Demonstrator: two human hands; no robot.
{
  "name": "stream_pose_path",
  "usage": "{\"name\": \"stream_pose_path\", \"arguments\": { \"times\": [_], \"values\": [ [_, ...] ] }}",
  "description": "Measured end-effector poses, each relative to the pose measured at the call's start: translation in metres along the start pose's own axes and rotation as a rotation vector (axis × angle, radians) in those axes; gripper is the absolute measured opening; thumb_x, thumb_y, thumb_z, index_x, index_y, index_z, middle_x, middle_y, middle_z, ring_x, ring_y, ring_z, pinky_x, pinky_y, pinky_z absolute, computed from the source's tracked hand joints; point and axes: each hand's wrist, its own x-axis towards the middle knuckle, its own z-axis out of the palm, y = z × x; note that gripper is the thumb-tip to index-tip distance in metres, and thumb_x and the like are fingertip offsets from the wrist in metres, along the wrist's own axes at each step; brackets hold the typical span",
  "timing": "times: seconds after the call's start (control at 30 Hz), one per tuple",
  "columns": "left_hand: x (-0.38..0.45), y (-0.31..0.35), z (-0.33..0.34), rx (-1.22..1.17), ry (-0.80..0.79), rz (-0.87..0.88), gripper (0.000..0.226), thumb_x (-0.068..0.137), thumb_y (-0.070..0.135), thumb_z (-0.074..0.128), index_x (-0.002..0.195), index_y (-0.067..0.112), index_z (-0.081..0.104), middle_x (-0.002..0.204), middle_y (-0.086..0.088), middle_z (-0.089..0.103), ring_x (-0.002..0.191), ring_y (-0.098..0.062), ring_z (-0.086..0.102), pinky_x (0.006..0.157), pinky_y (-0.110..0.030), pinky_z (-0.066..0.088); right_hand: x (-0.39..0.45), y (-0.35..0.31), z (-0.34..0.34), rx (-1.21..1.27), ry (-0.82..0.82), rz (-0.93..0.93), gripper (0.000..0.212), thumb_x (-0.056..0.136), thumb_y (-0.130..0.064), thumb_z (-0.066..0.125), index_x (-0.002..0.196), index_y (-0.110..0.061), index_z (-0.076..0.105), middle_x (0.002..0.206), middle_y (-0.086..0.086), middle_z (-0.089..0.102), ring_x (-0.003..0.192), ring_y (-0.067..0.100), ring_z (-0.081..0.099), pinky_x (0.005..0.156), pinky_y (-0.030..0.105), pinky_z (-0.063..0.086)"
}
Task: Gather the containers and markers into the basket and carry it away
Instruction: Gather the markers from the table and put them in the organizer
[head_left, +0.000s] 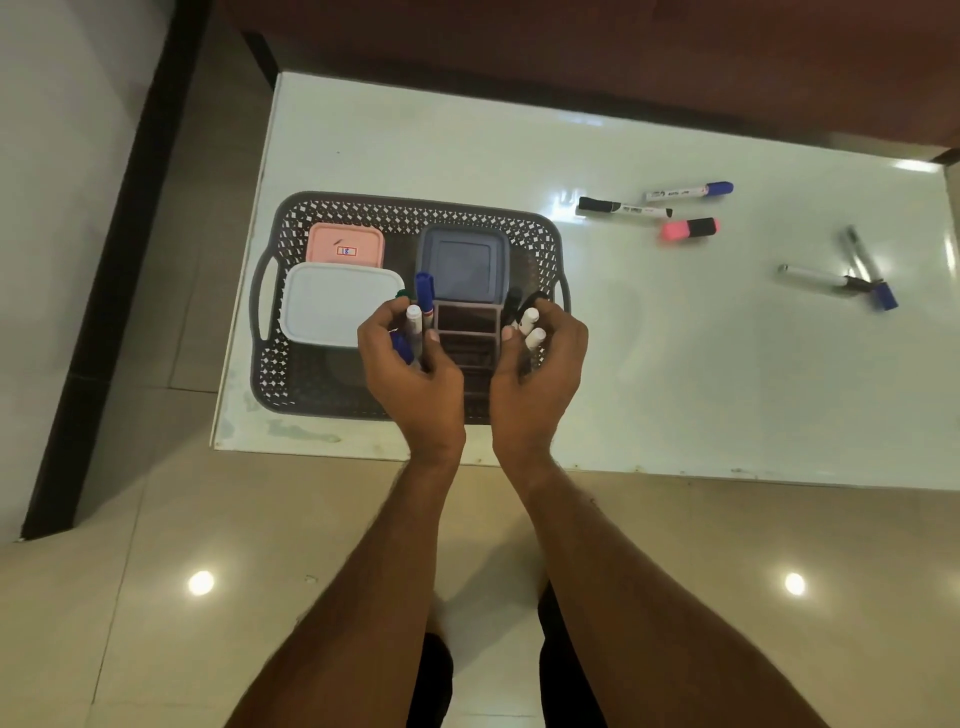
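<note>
A grey perforated basket (291, 358) sits at the left end of the white table (675, 395). Inside lie a pink-lidded container (345, 243), a white-lidded container (332, 304), a blue-grey-lidded container (462, 265) and a brown compartment organizer (467, 325). My left hand (410, 374) grips several markers (420, 306) over the basket, left of the organizer. My right hand (537, 364) grips several more markers (530, 327) on the organizer's right side. Loose on the table to the right lie a blue-capped marker (688, 191), a black-capped marker (623, 207) and a pink highlighter (688, 228).
More pens and a blue-capped marker (852, 273) lie crossed near the table's right end. A dark wooden surface (571, 57) borders the table's far side. Glossy beige floor tiles (156, 597) spread below, with a black strip (104, 291) at the left.
</note>
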Motion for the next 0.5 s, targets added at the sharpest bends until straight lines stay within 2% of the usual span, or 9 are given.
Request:
{"name": "stream_pose_path", "arguments": {
  "times": [0.07,0.17,0.27,0.37,0.5],
  "values": [
    [-0.001,0.001,0.000,0.000,-0.003,0.010,0.045,0.080,-0.011,0.071,0.122,0.001,0.059,0.121,-0.002,0.062,0.113,0.001,0.059,0.102,-0.017,0.049,0.003,-0.001,-0.005,0.006,-0.019,-0.026,0.034,0.094,-0.004,0.068,0.127,-0.005,0.059,0.122,0.008,0.061,0.115,0.016,0.060,0.098,0.020,0.052],
    [-0.004,0.006,0.000,0.015,0.017,0.008,0.050,0.081,-0.009,0.072,0.127,-0.002,0.057,0.127,-0.011,0.062,0.117,-0.001,0.058,0.103,-0.023,0.053,0.010,-0.003,-0.014,0.037,-0.034,-0.024,0.033,0.097,-0.010,0.067,0.128,-0.003,0.058,0.125,0.010,0.061,0.118,0.022,0.060,0.099,0.020,0.051],
    [-0.005,0.014,0.001,0.047,0.063,0.074,0.049,0.084,-0.005,0.072,0.130,-0.003,0.054,0.130,-0.014,0.059,0.124,-0.007,0.056,0.105,-0.020,0.048,0.018,-0.006,-0.024,0.067,-0.046,-0.032,0.033,0.099,-0.014,0.065,0.129,-0.004,0.058,0.127,0.011,0.060,0.121,0.024,0.058,0.103,0.028,0.051],
    [-0.004,0.030,0.010,0.064,0.100,0.142,0.046,0.087,0.001,0.072,0.129,-0.002,0.055,0.128,-0.014,0.060,0.124,-0.019,0.057,0.106,-0.033,0.050,0.034,-0.005,-0.036,0.065,-0.061,-0.058,0.034,0.100,-0.017,0.062,0.131,-0.004,0.057,0.128,0.010,0.060,0.123,0.025,0.057,0.103,0.038,0.051],
    [-0.007,0.059,0.038,0.039,0.065,0.224,0.045,0.084,-0.004,0.070,0.127,-0.005,0.056,0.127,-0.016,0.061,0.125,-0.017,0.055,0.108,-0.034,0.047,0.066,0.003,-0.056,0.017,-0.089,-0.115,0.035,0.100,-0.017,0.061,0.132,-0.003,0.057,0.129,0.011,0.058,0.123,0.028,0.056,0.105,0.045,0.048]
  ]
}}
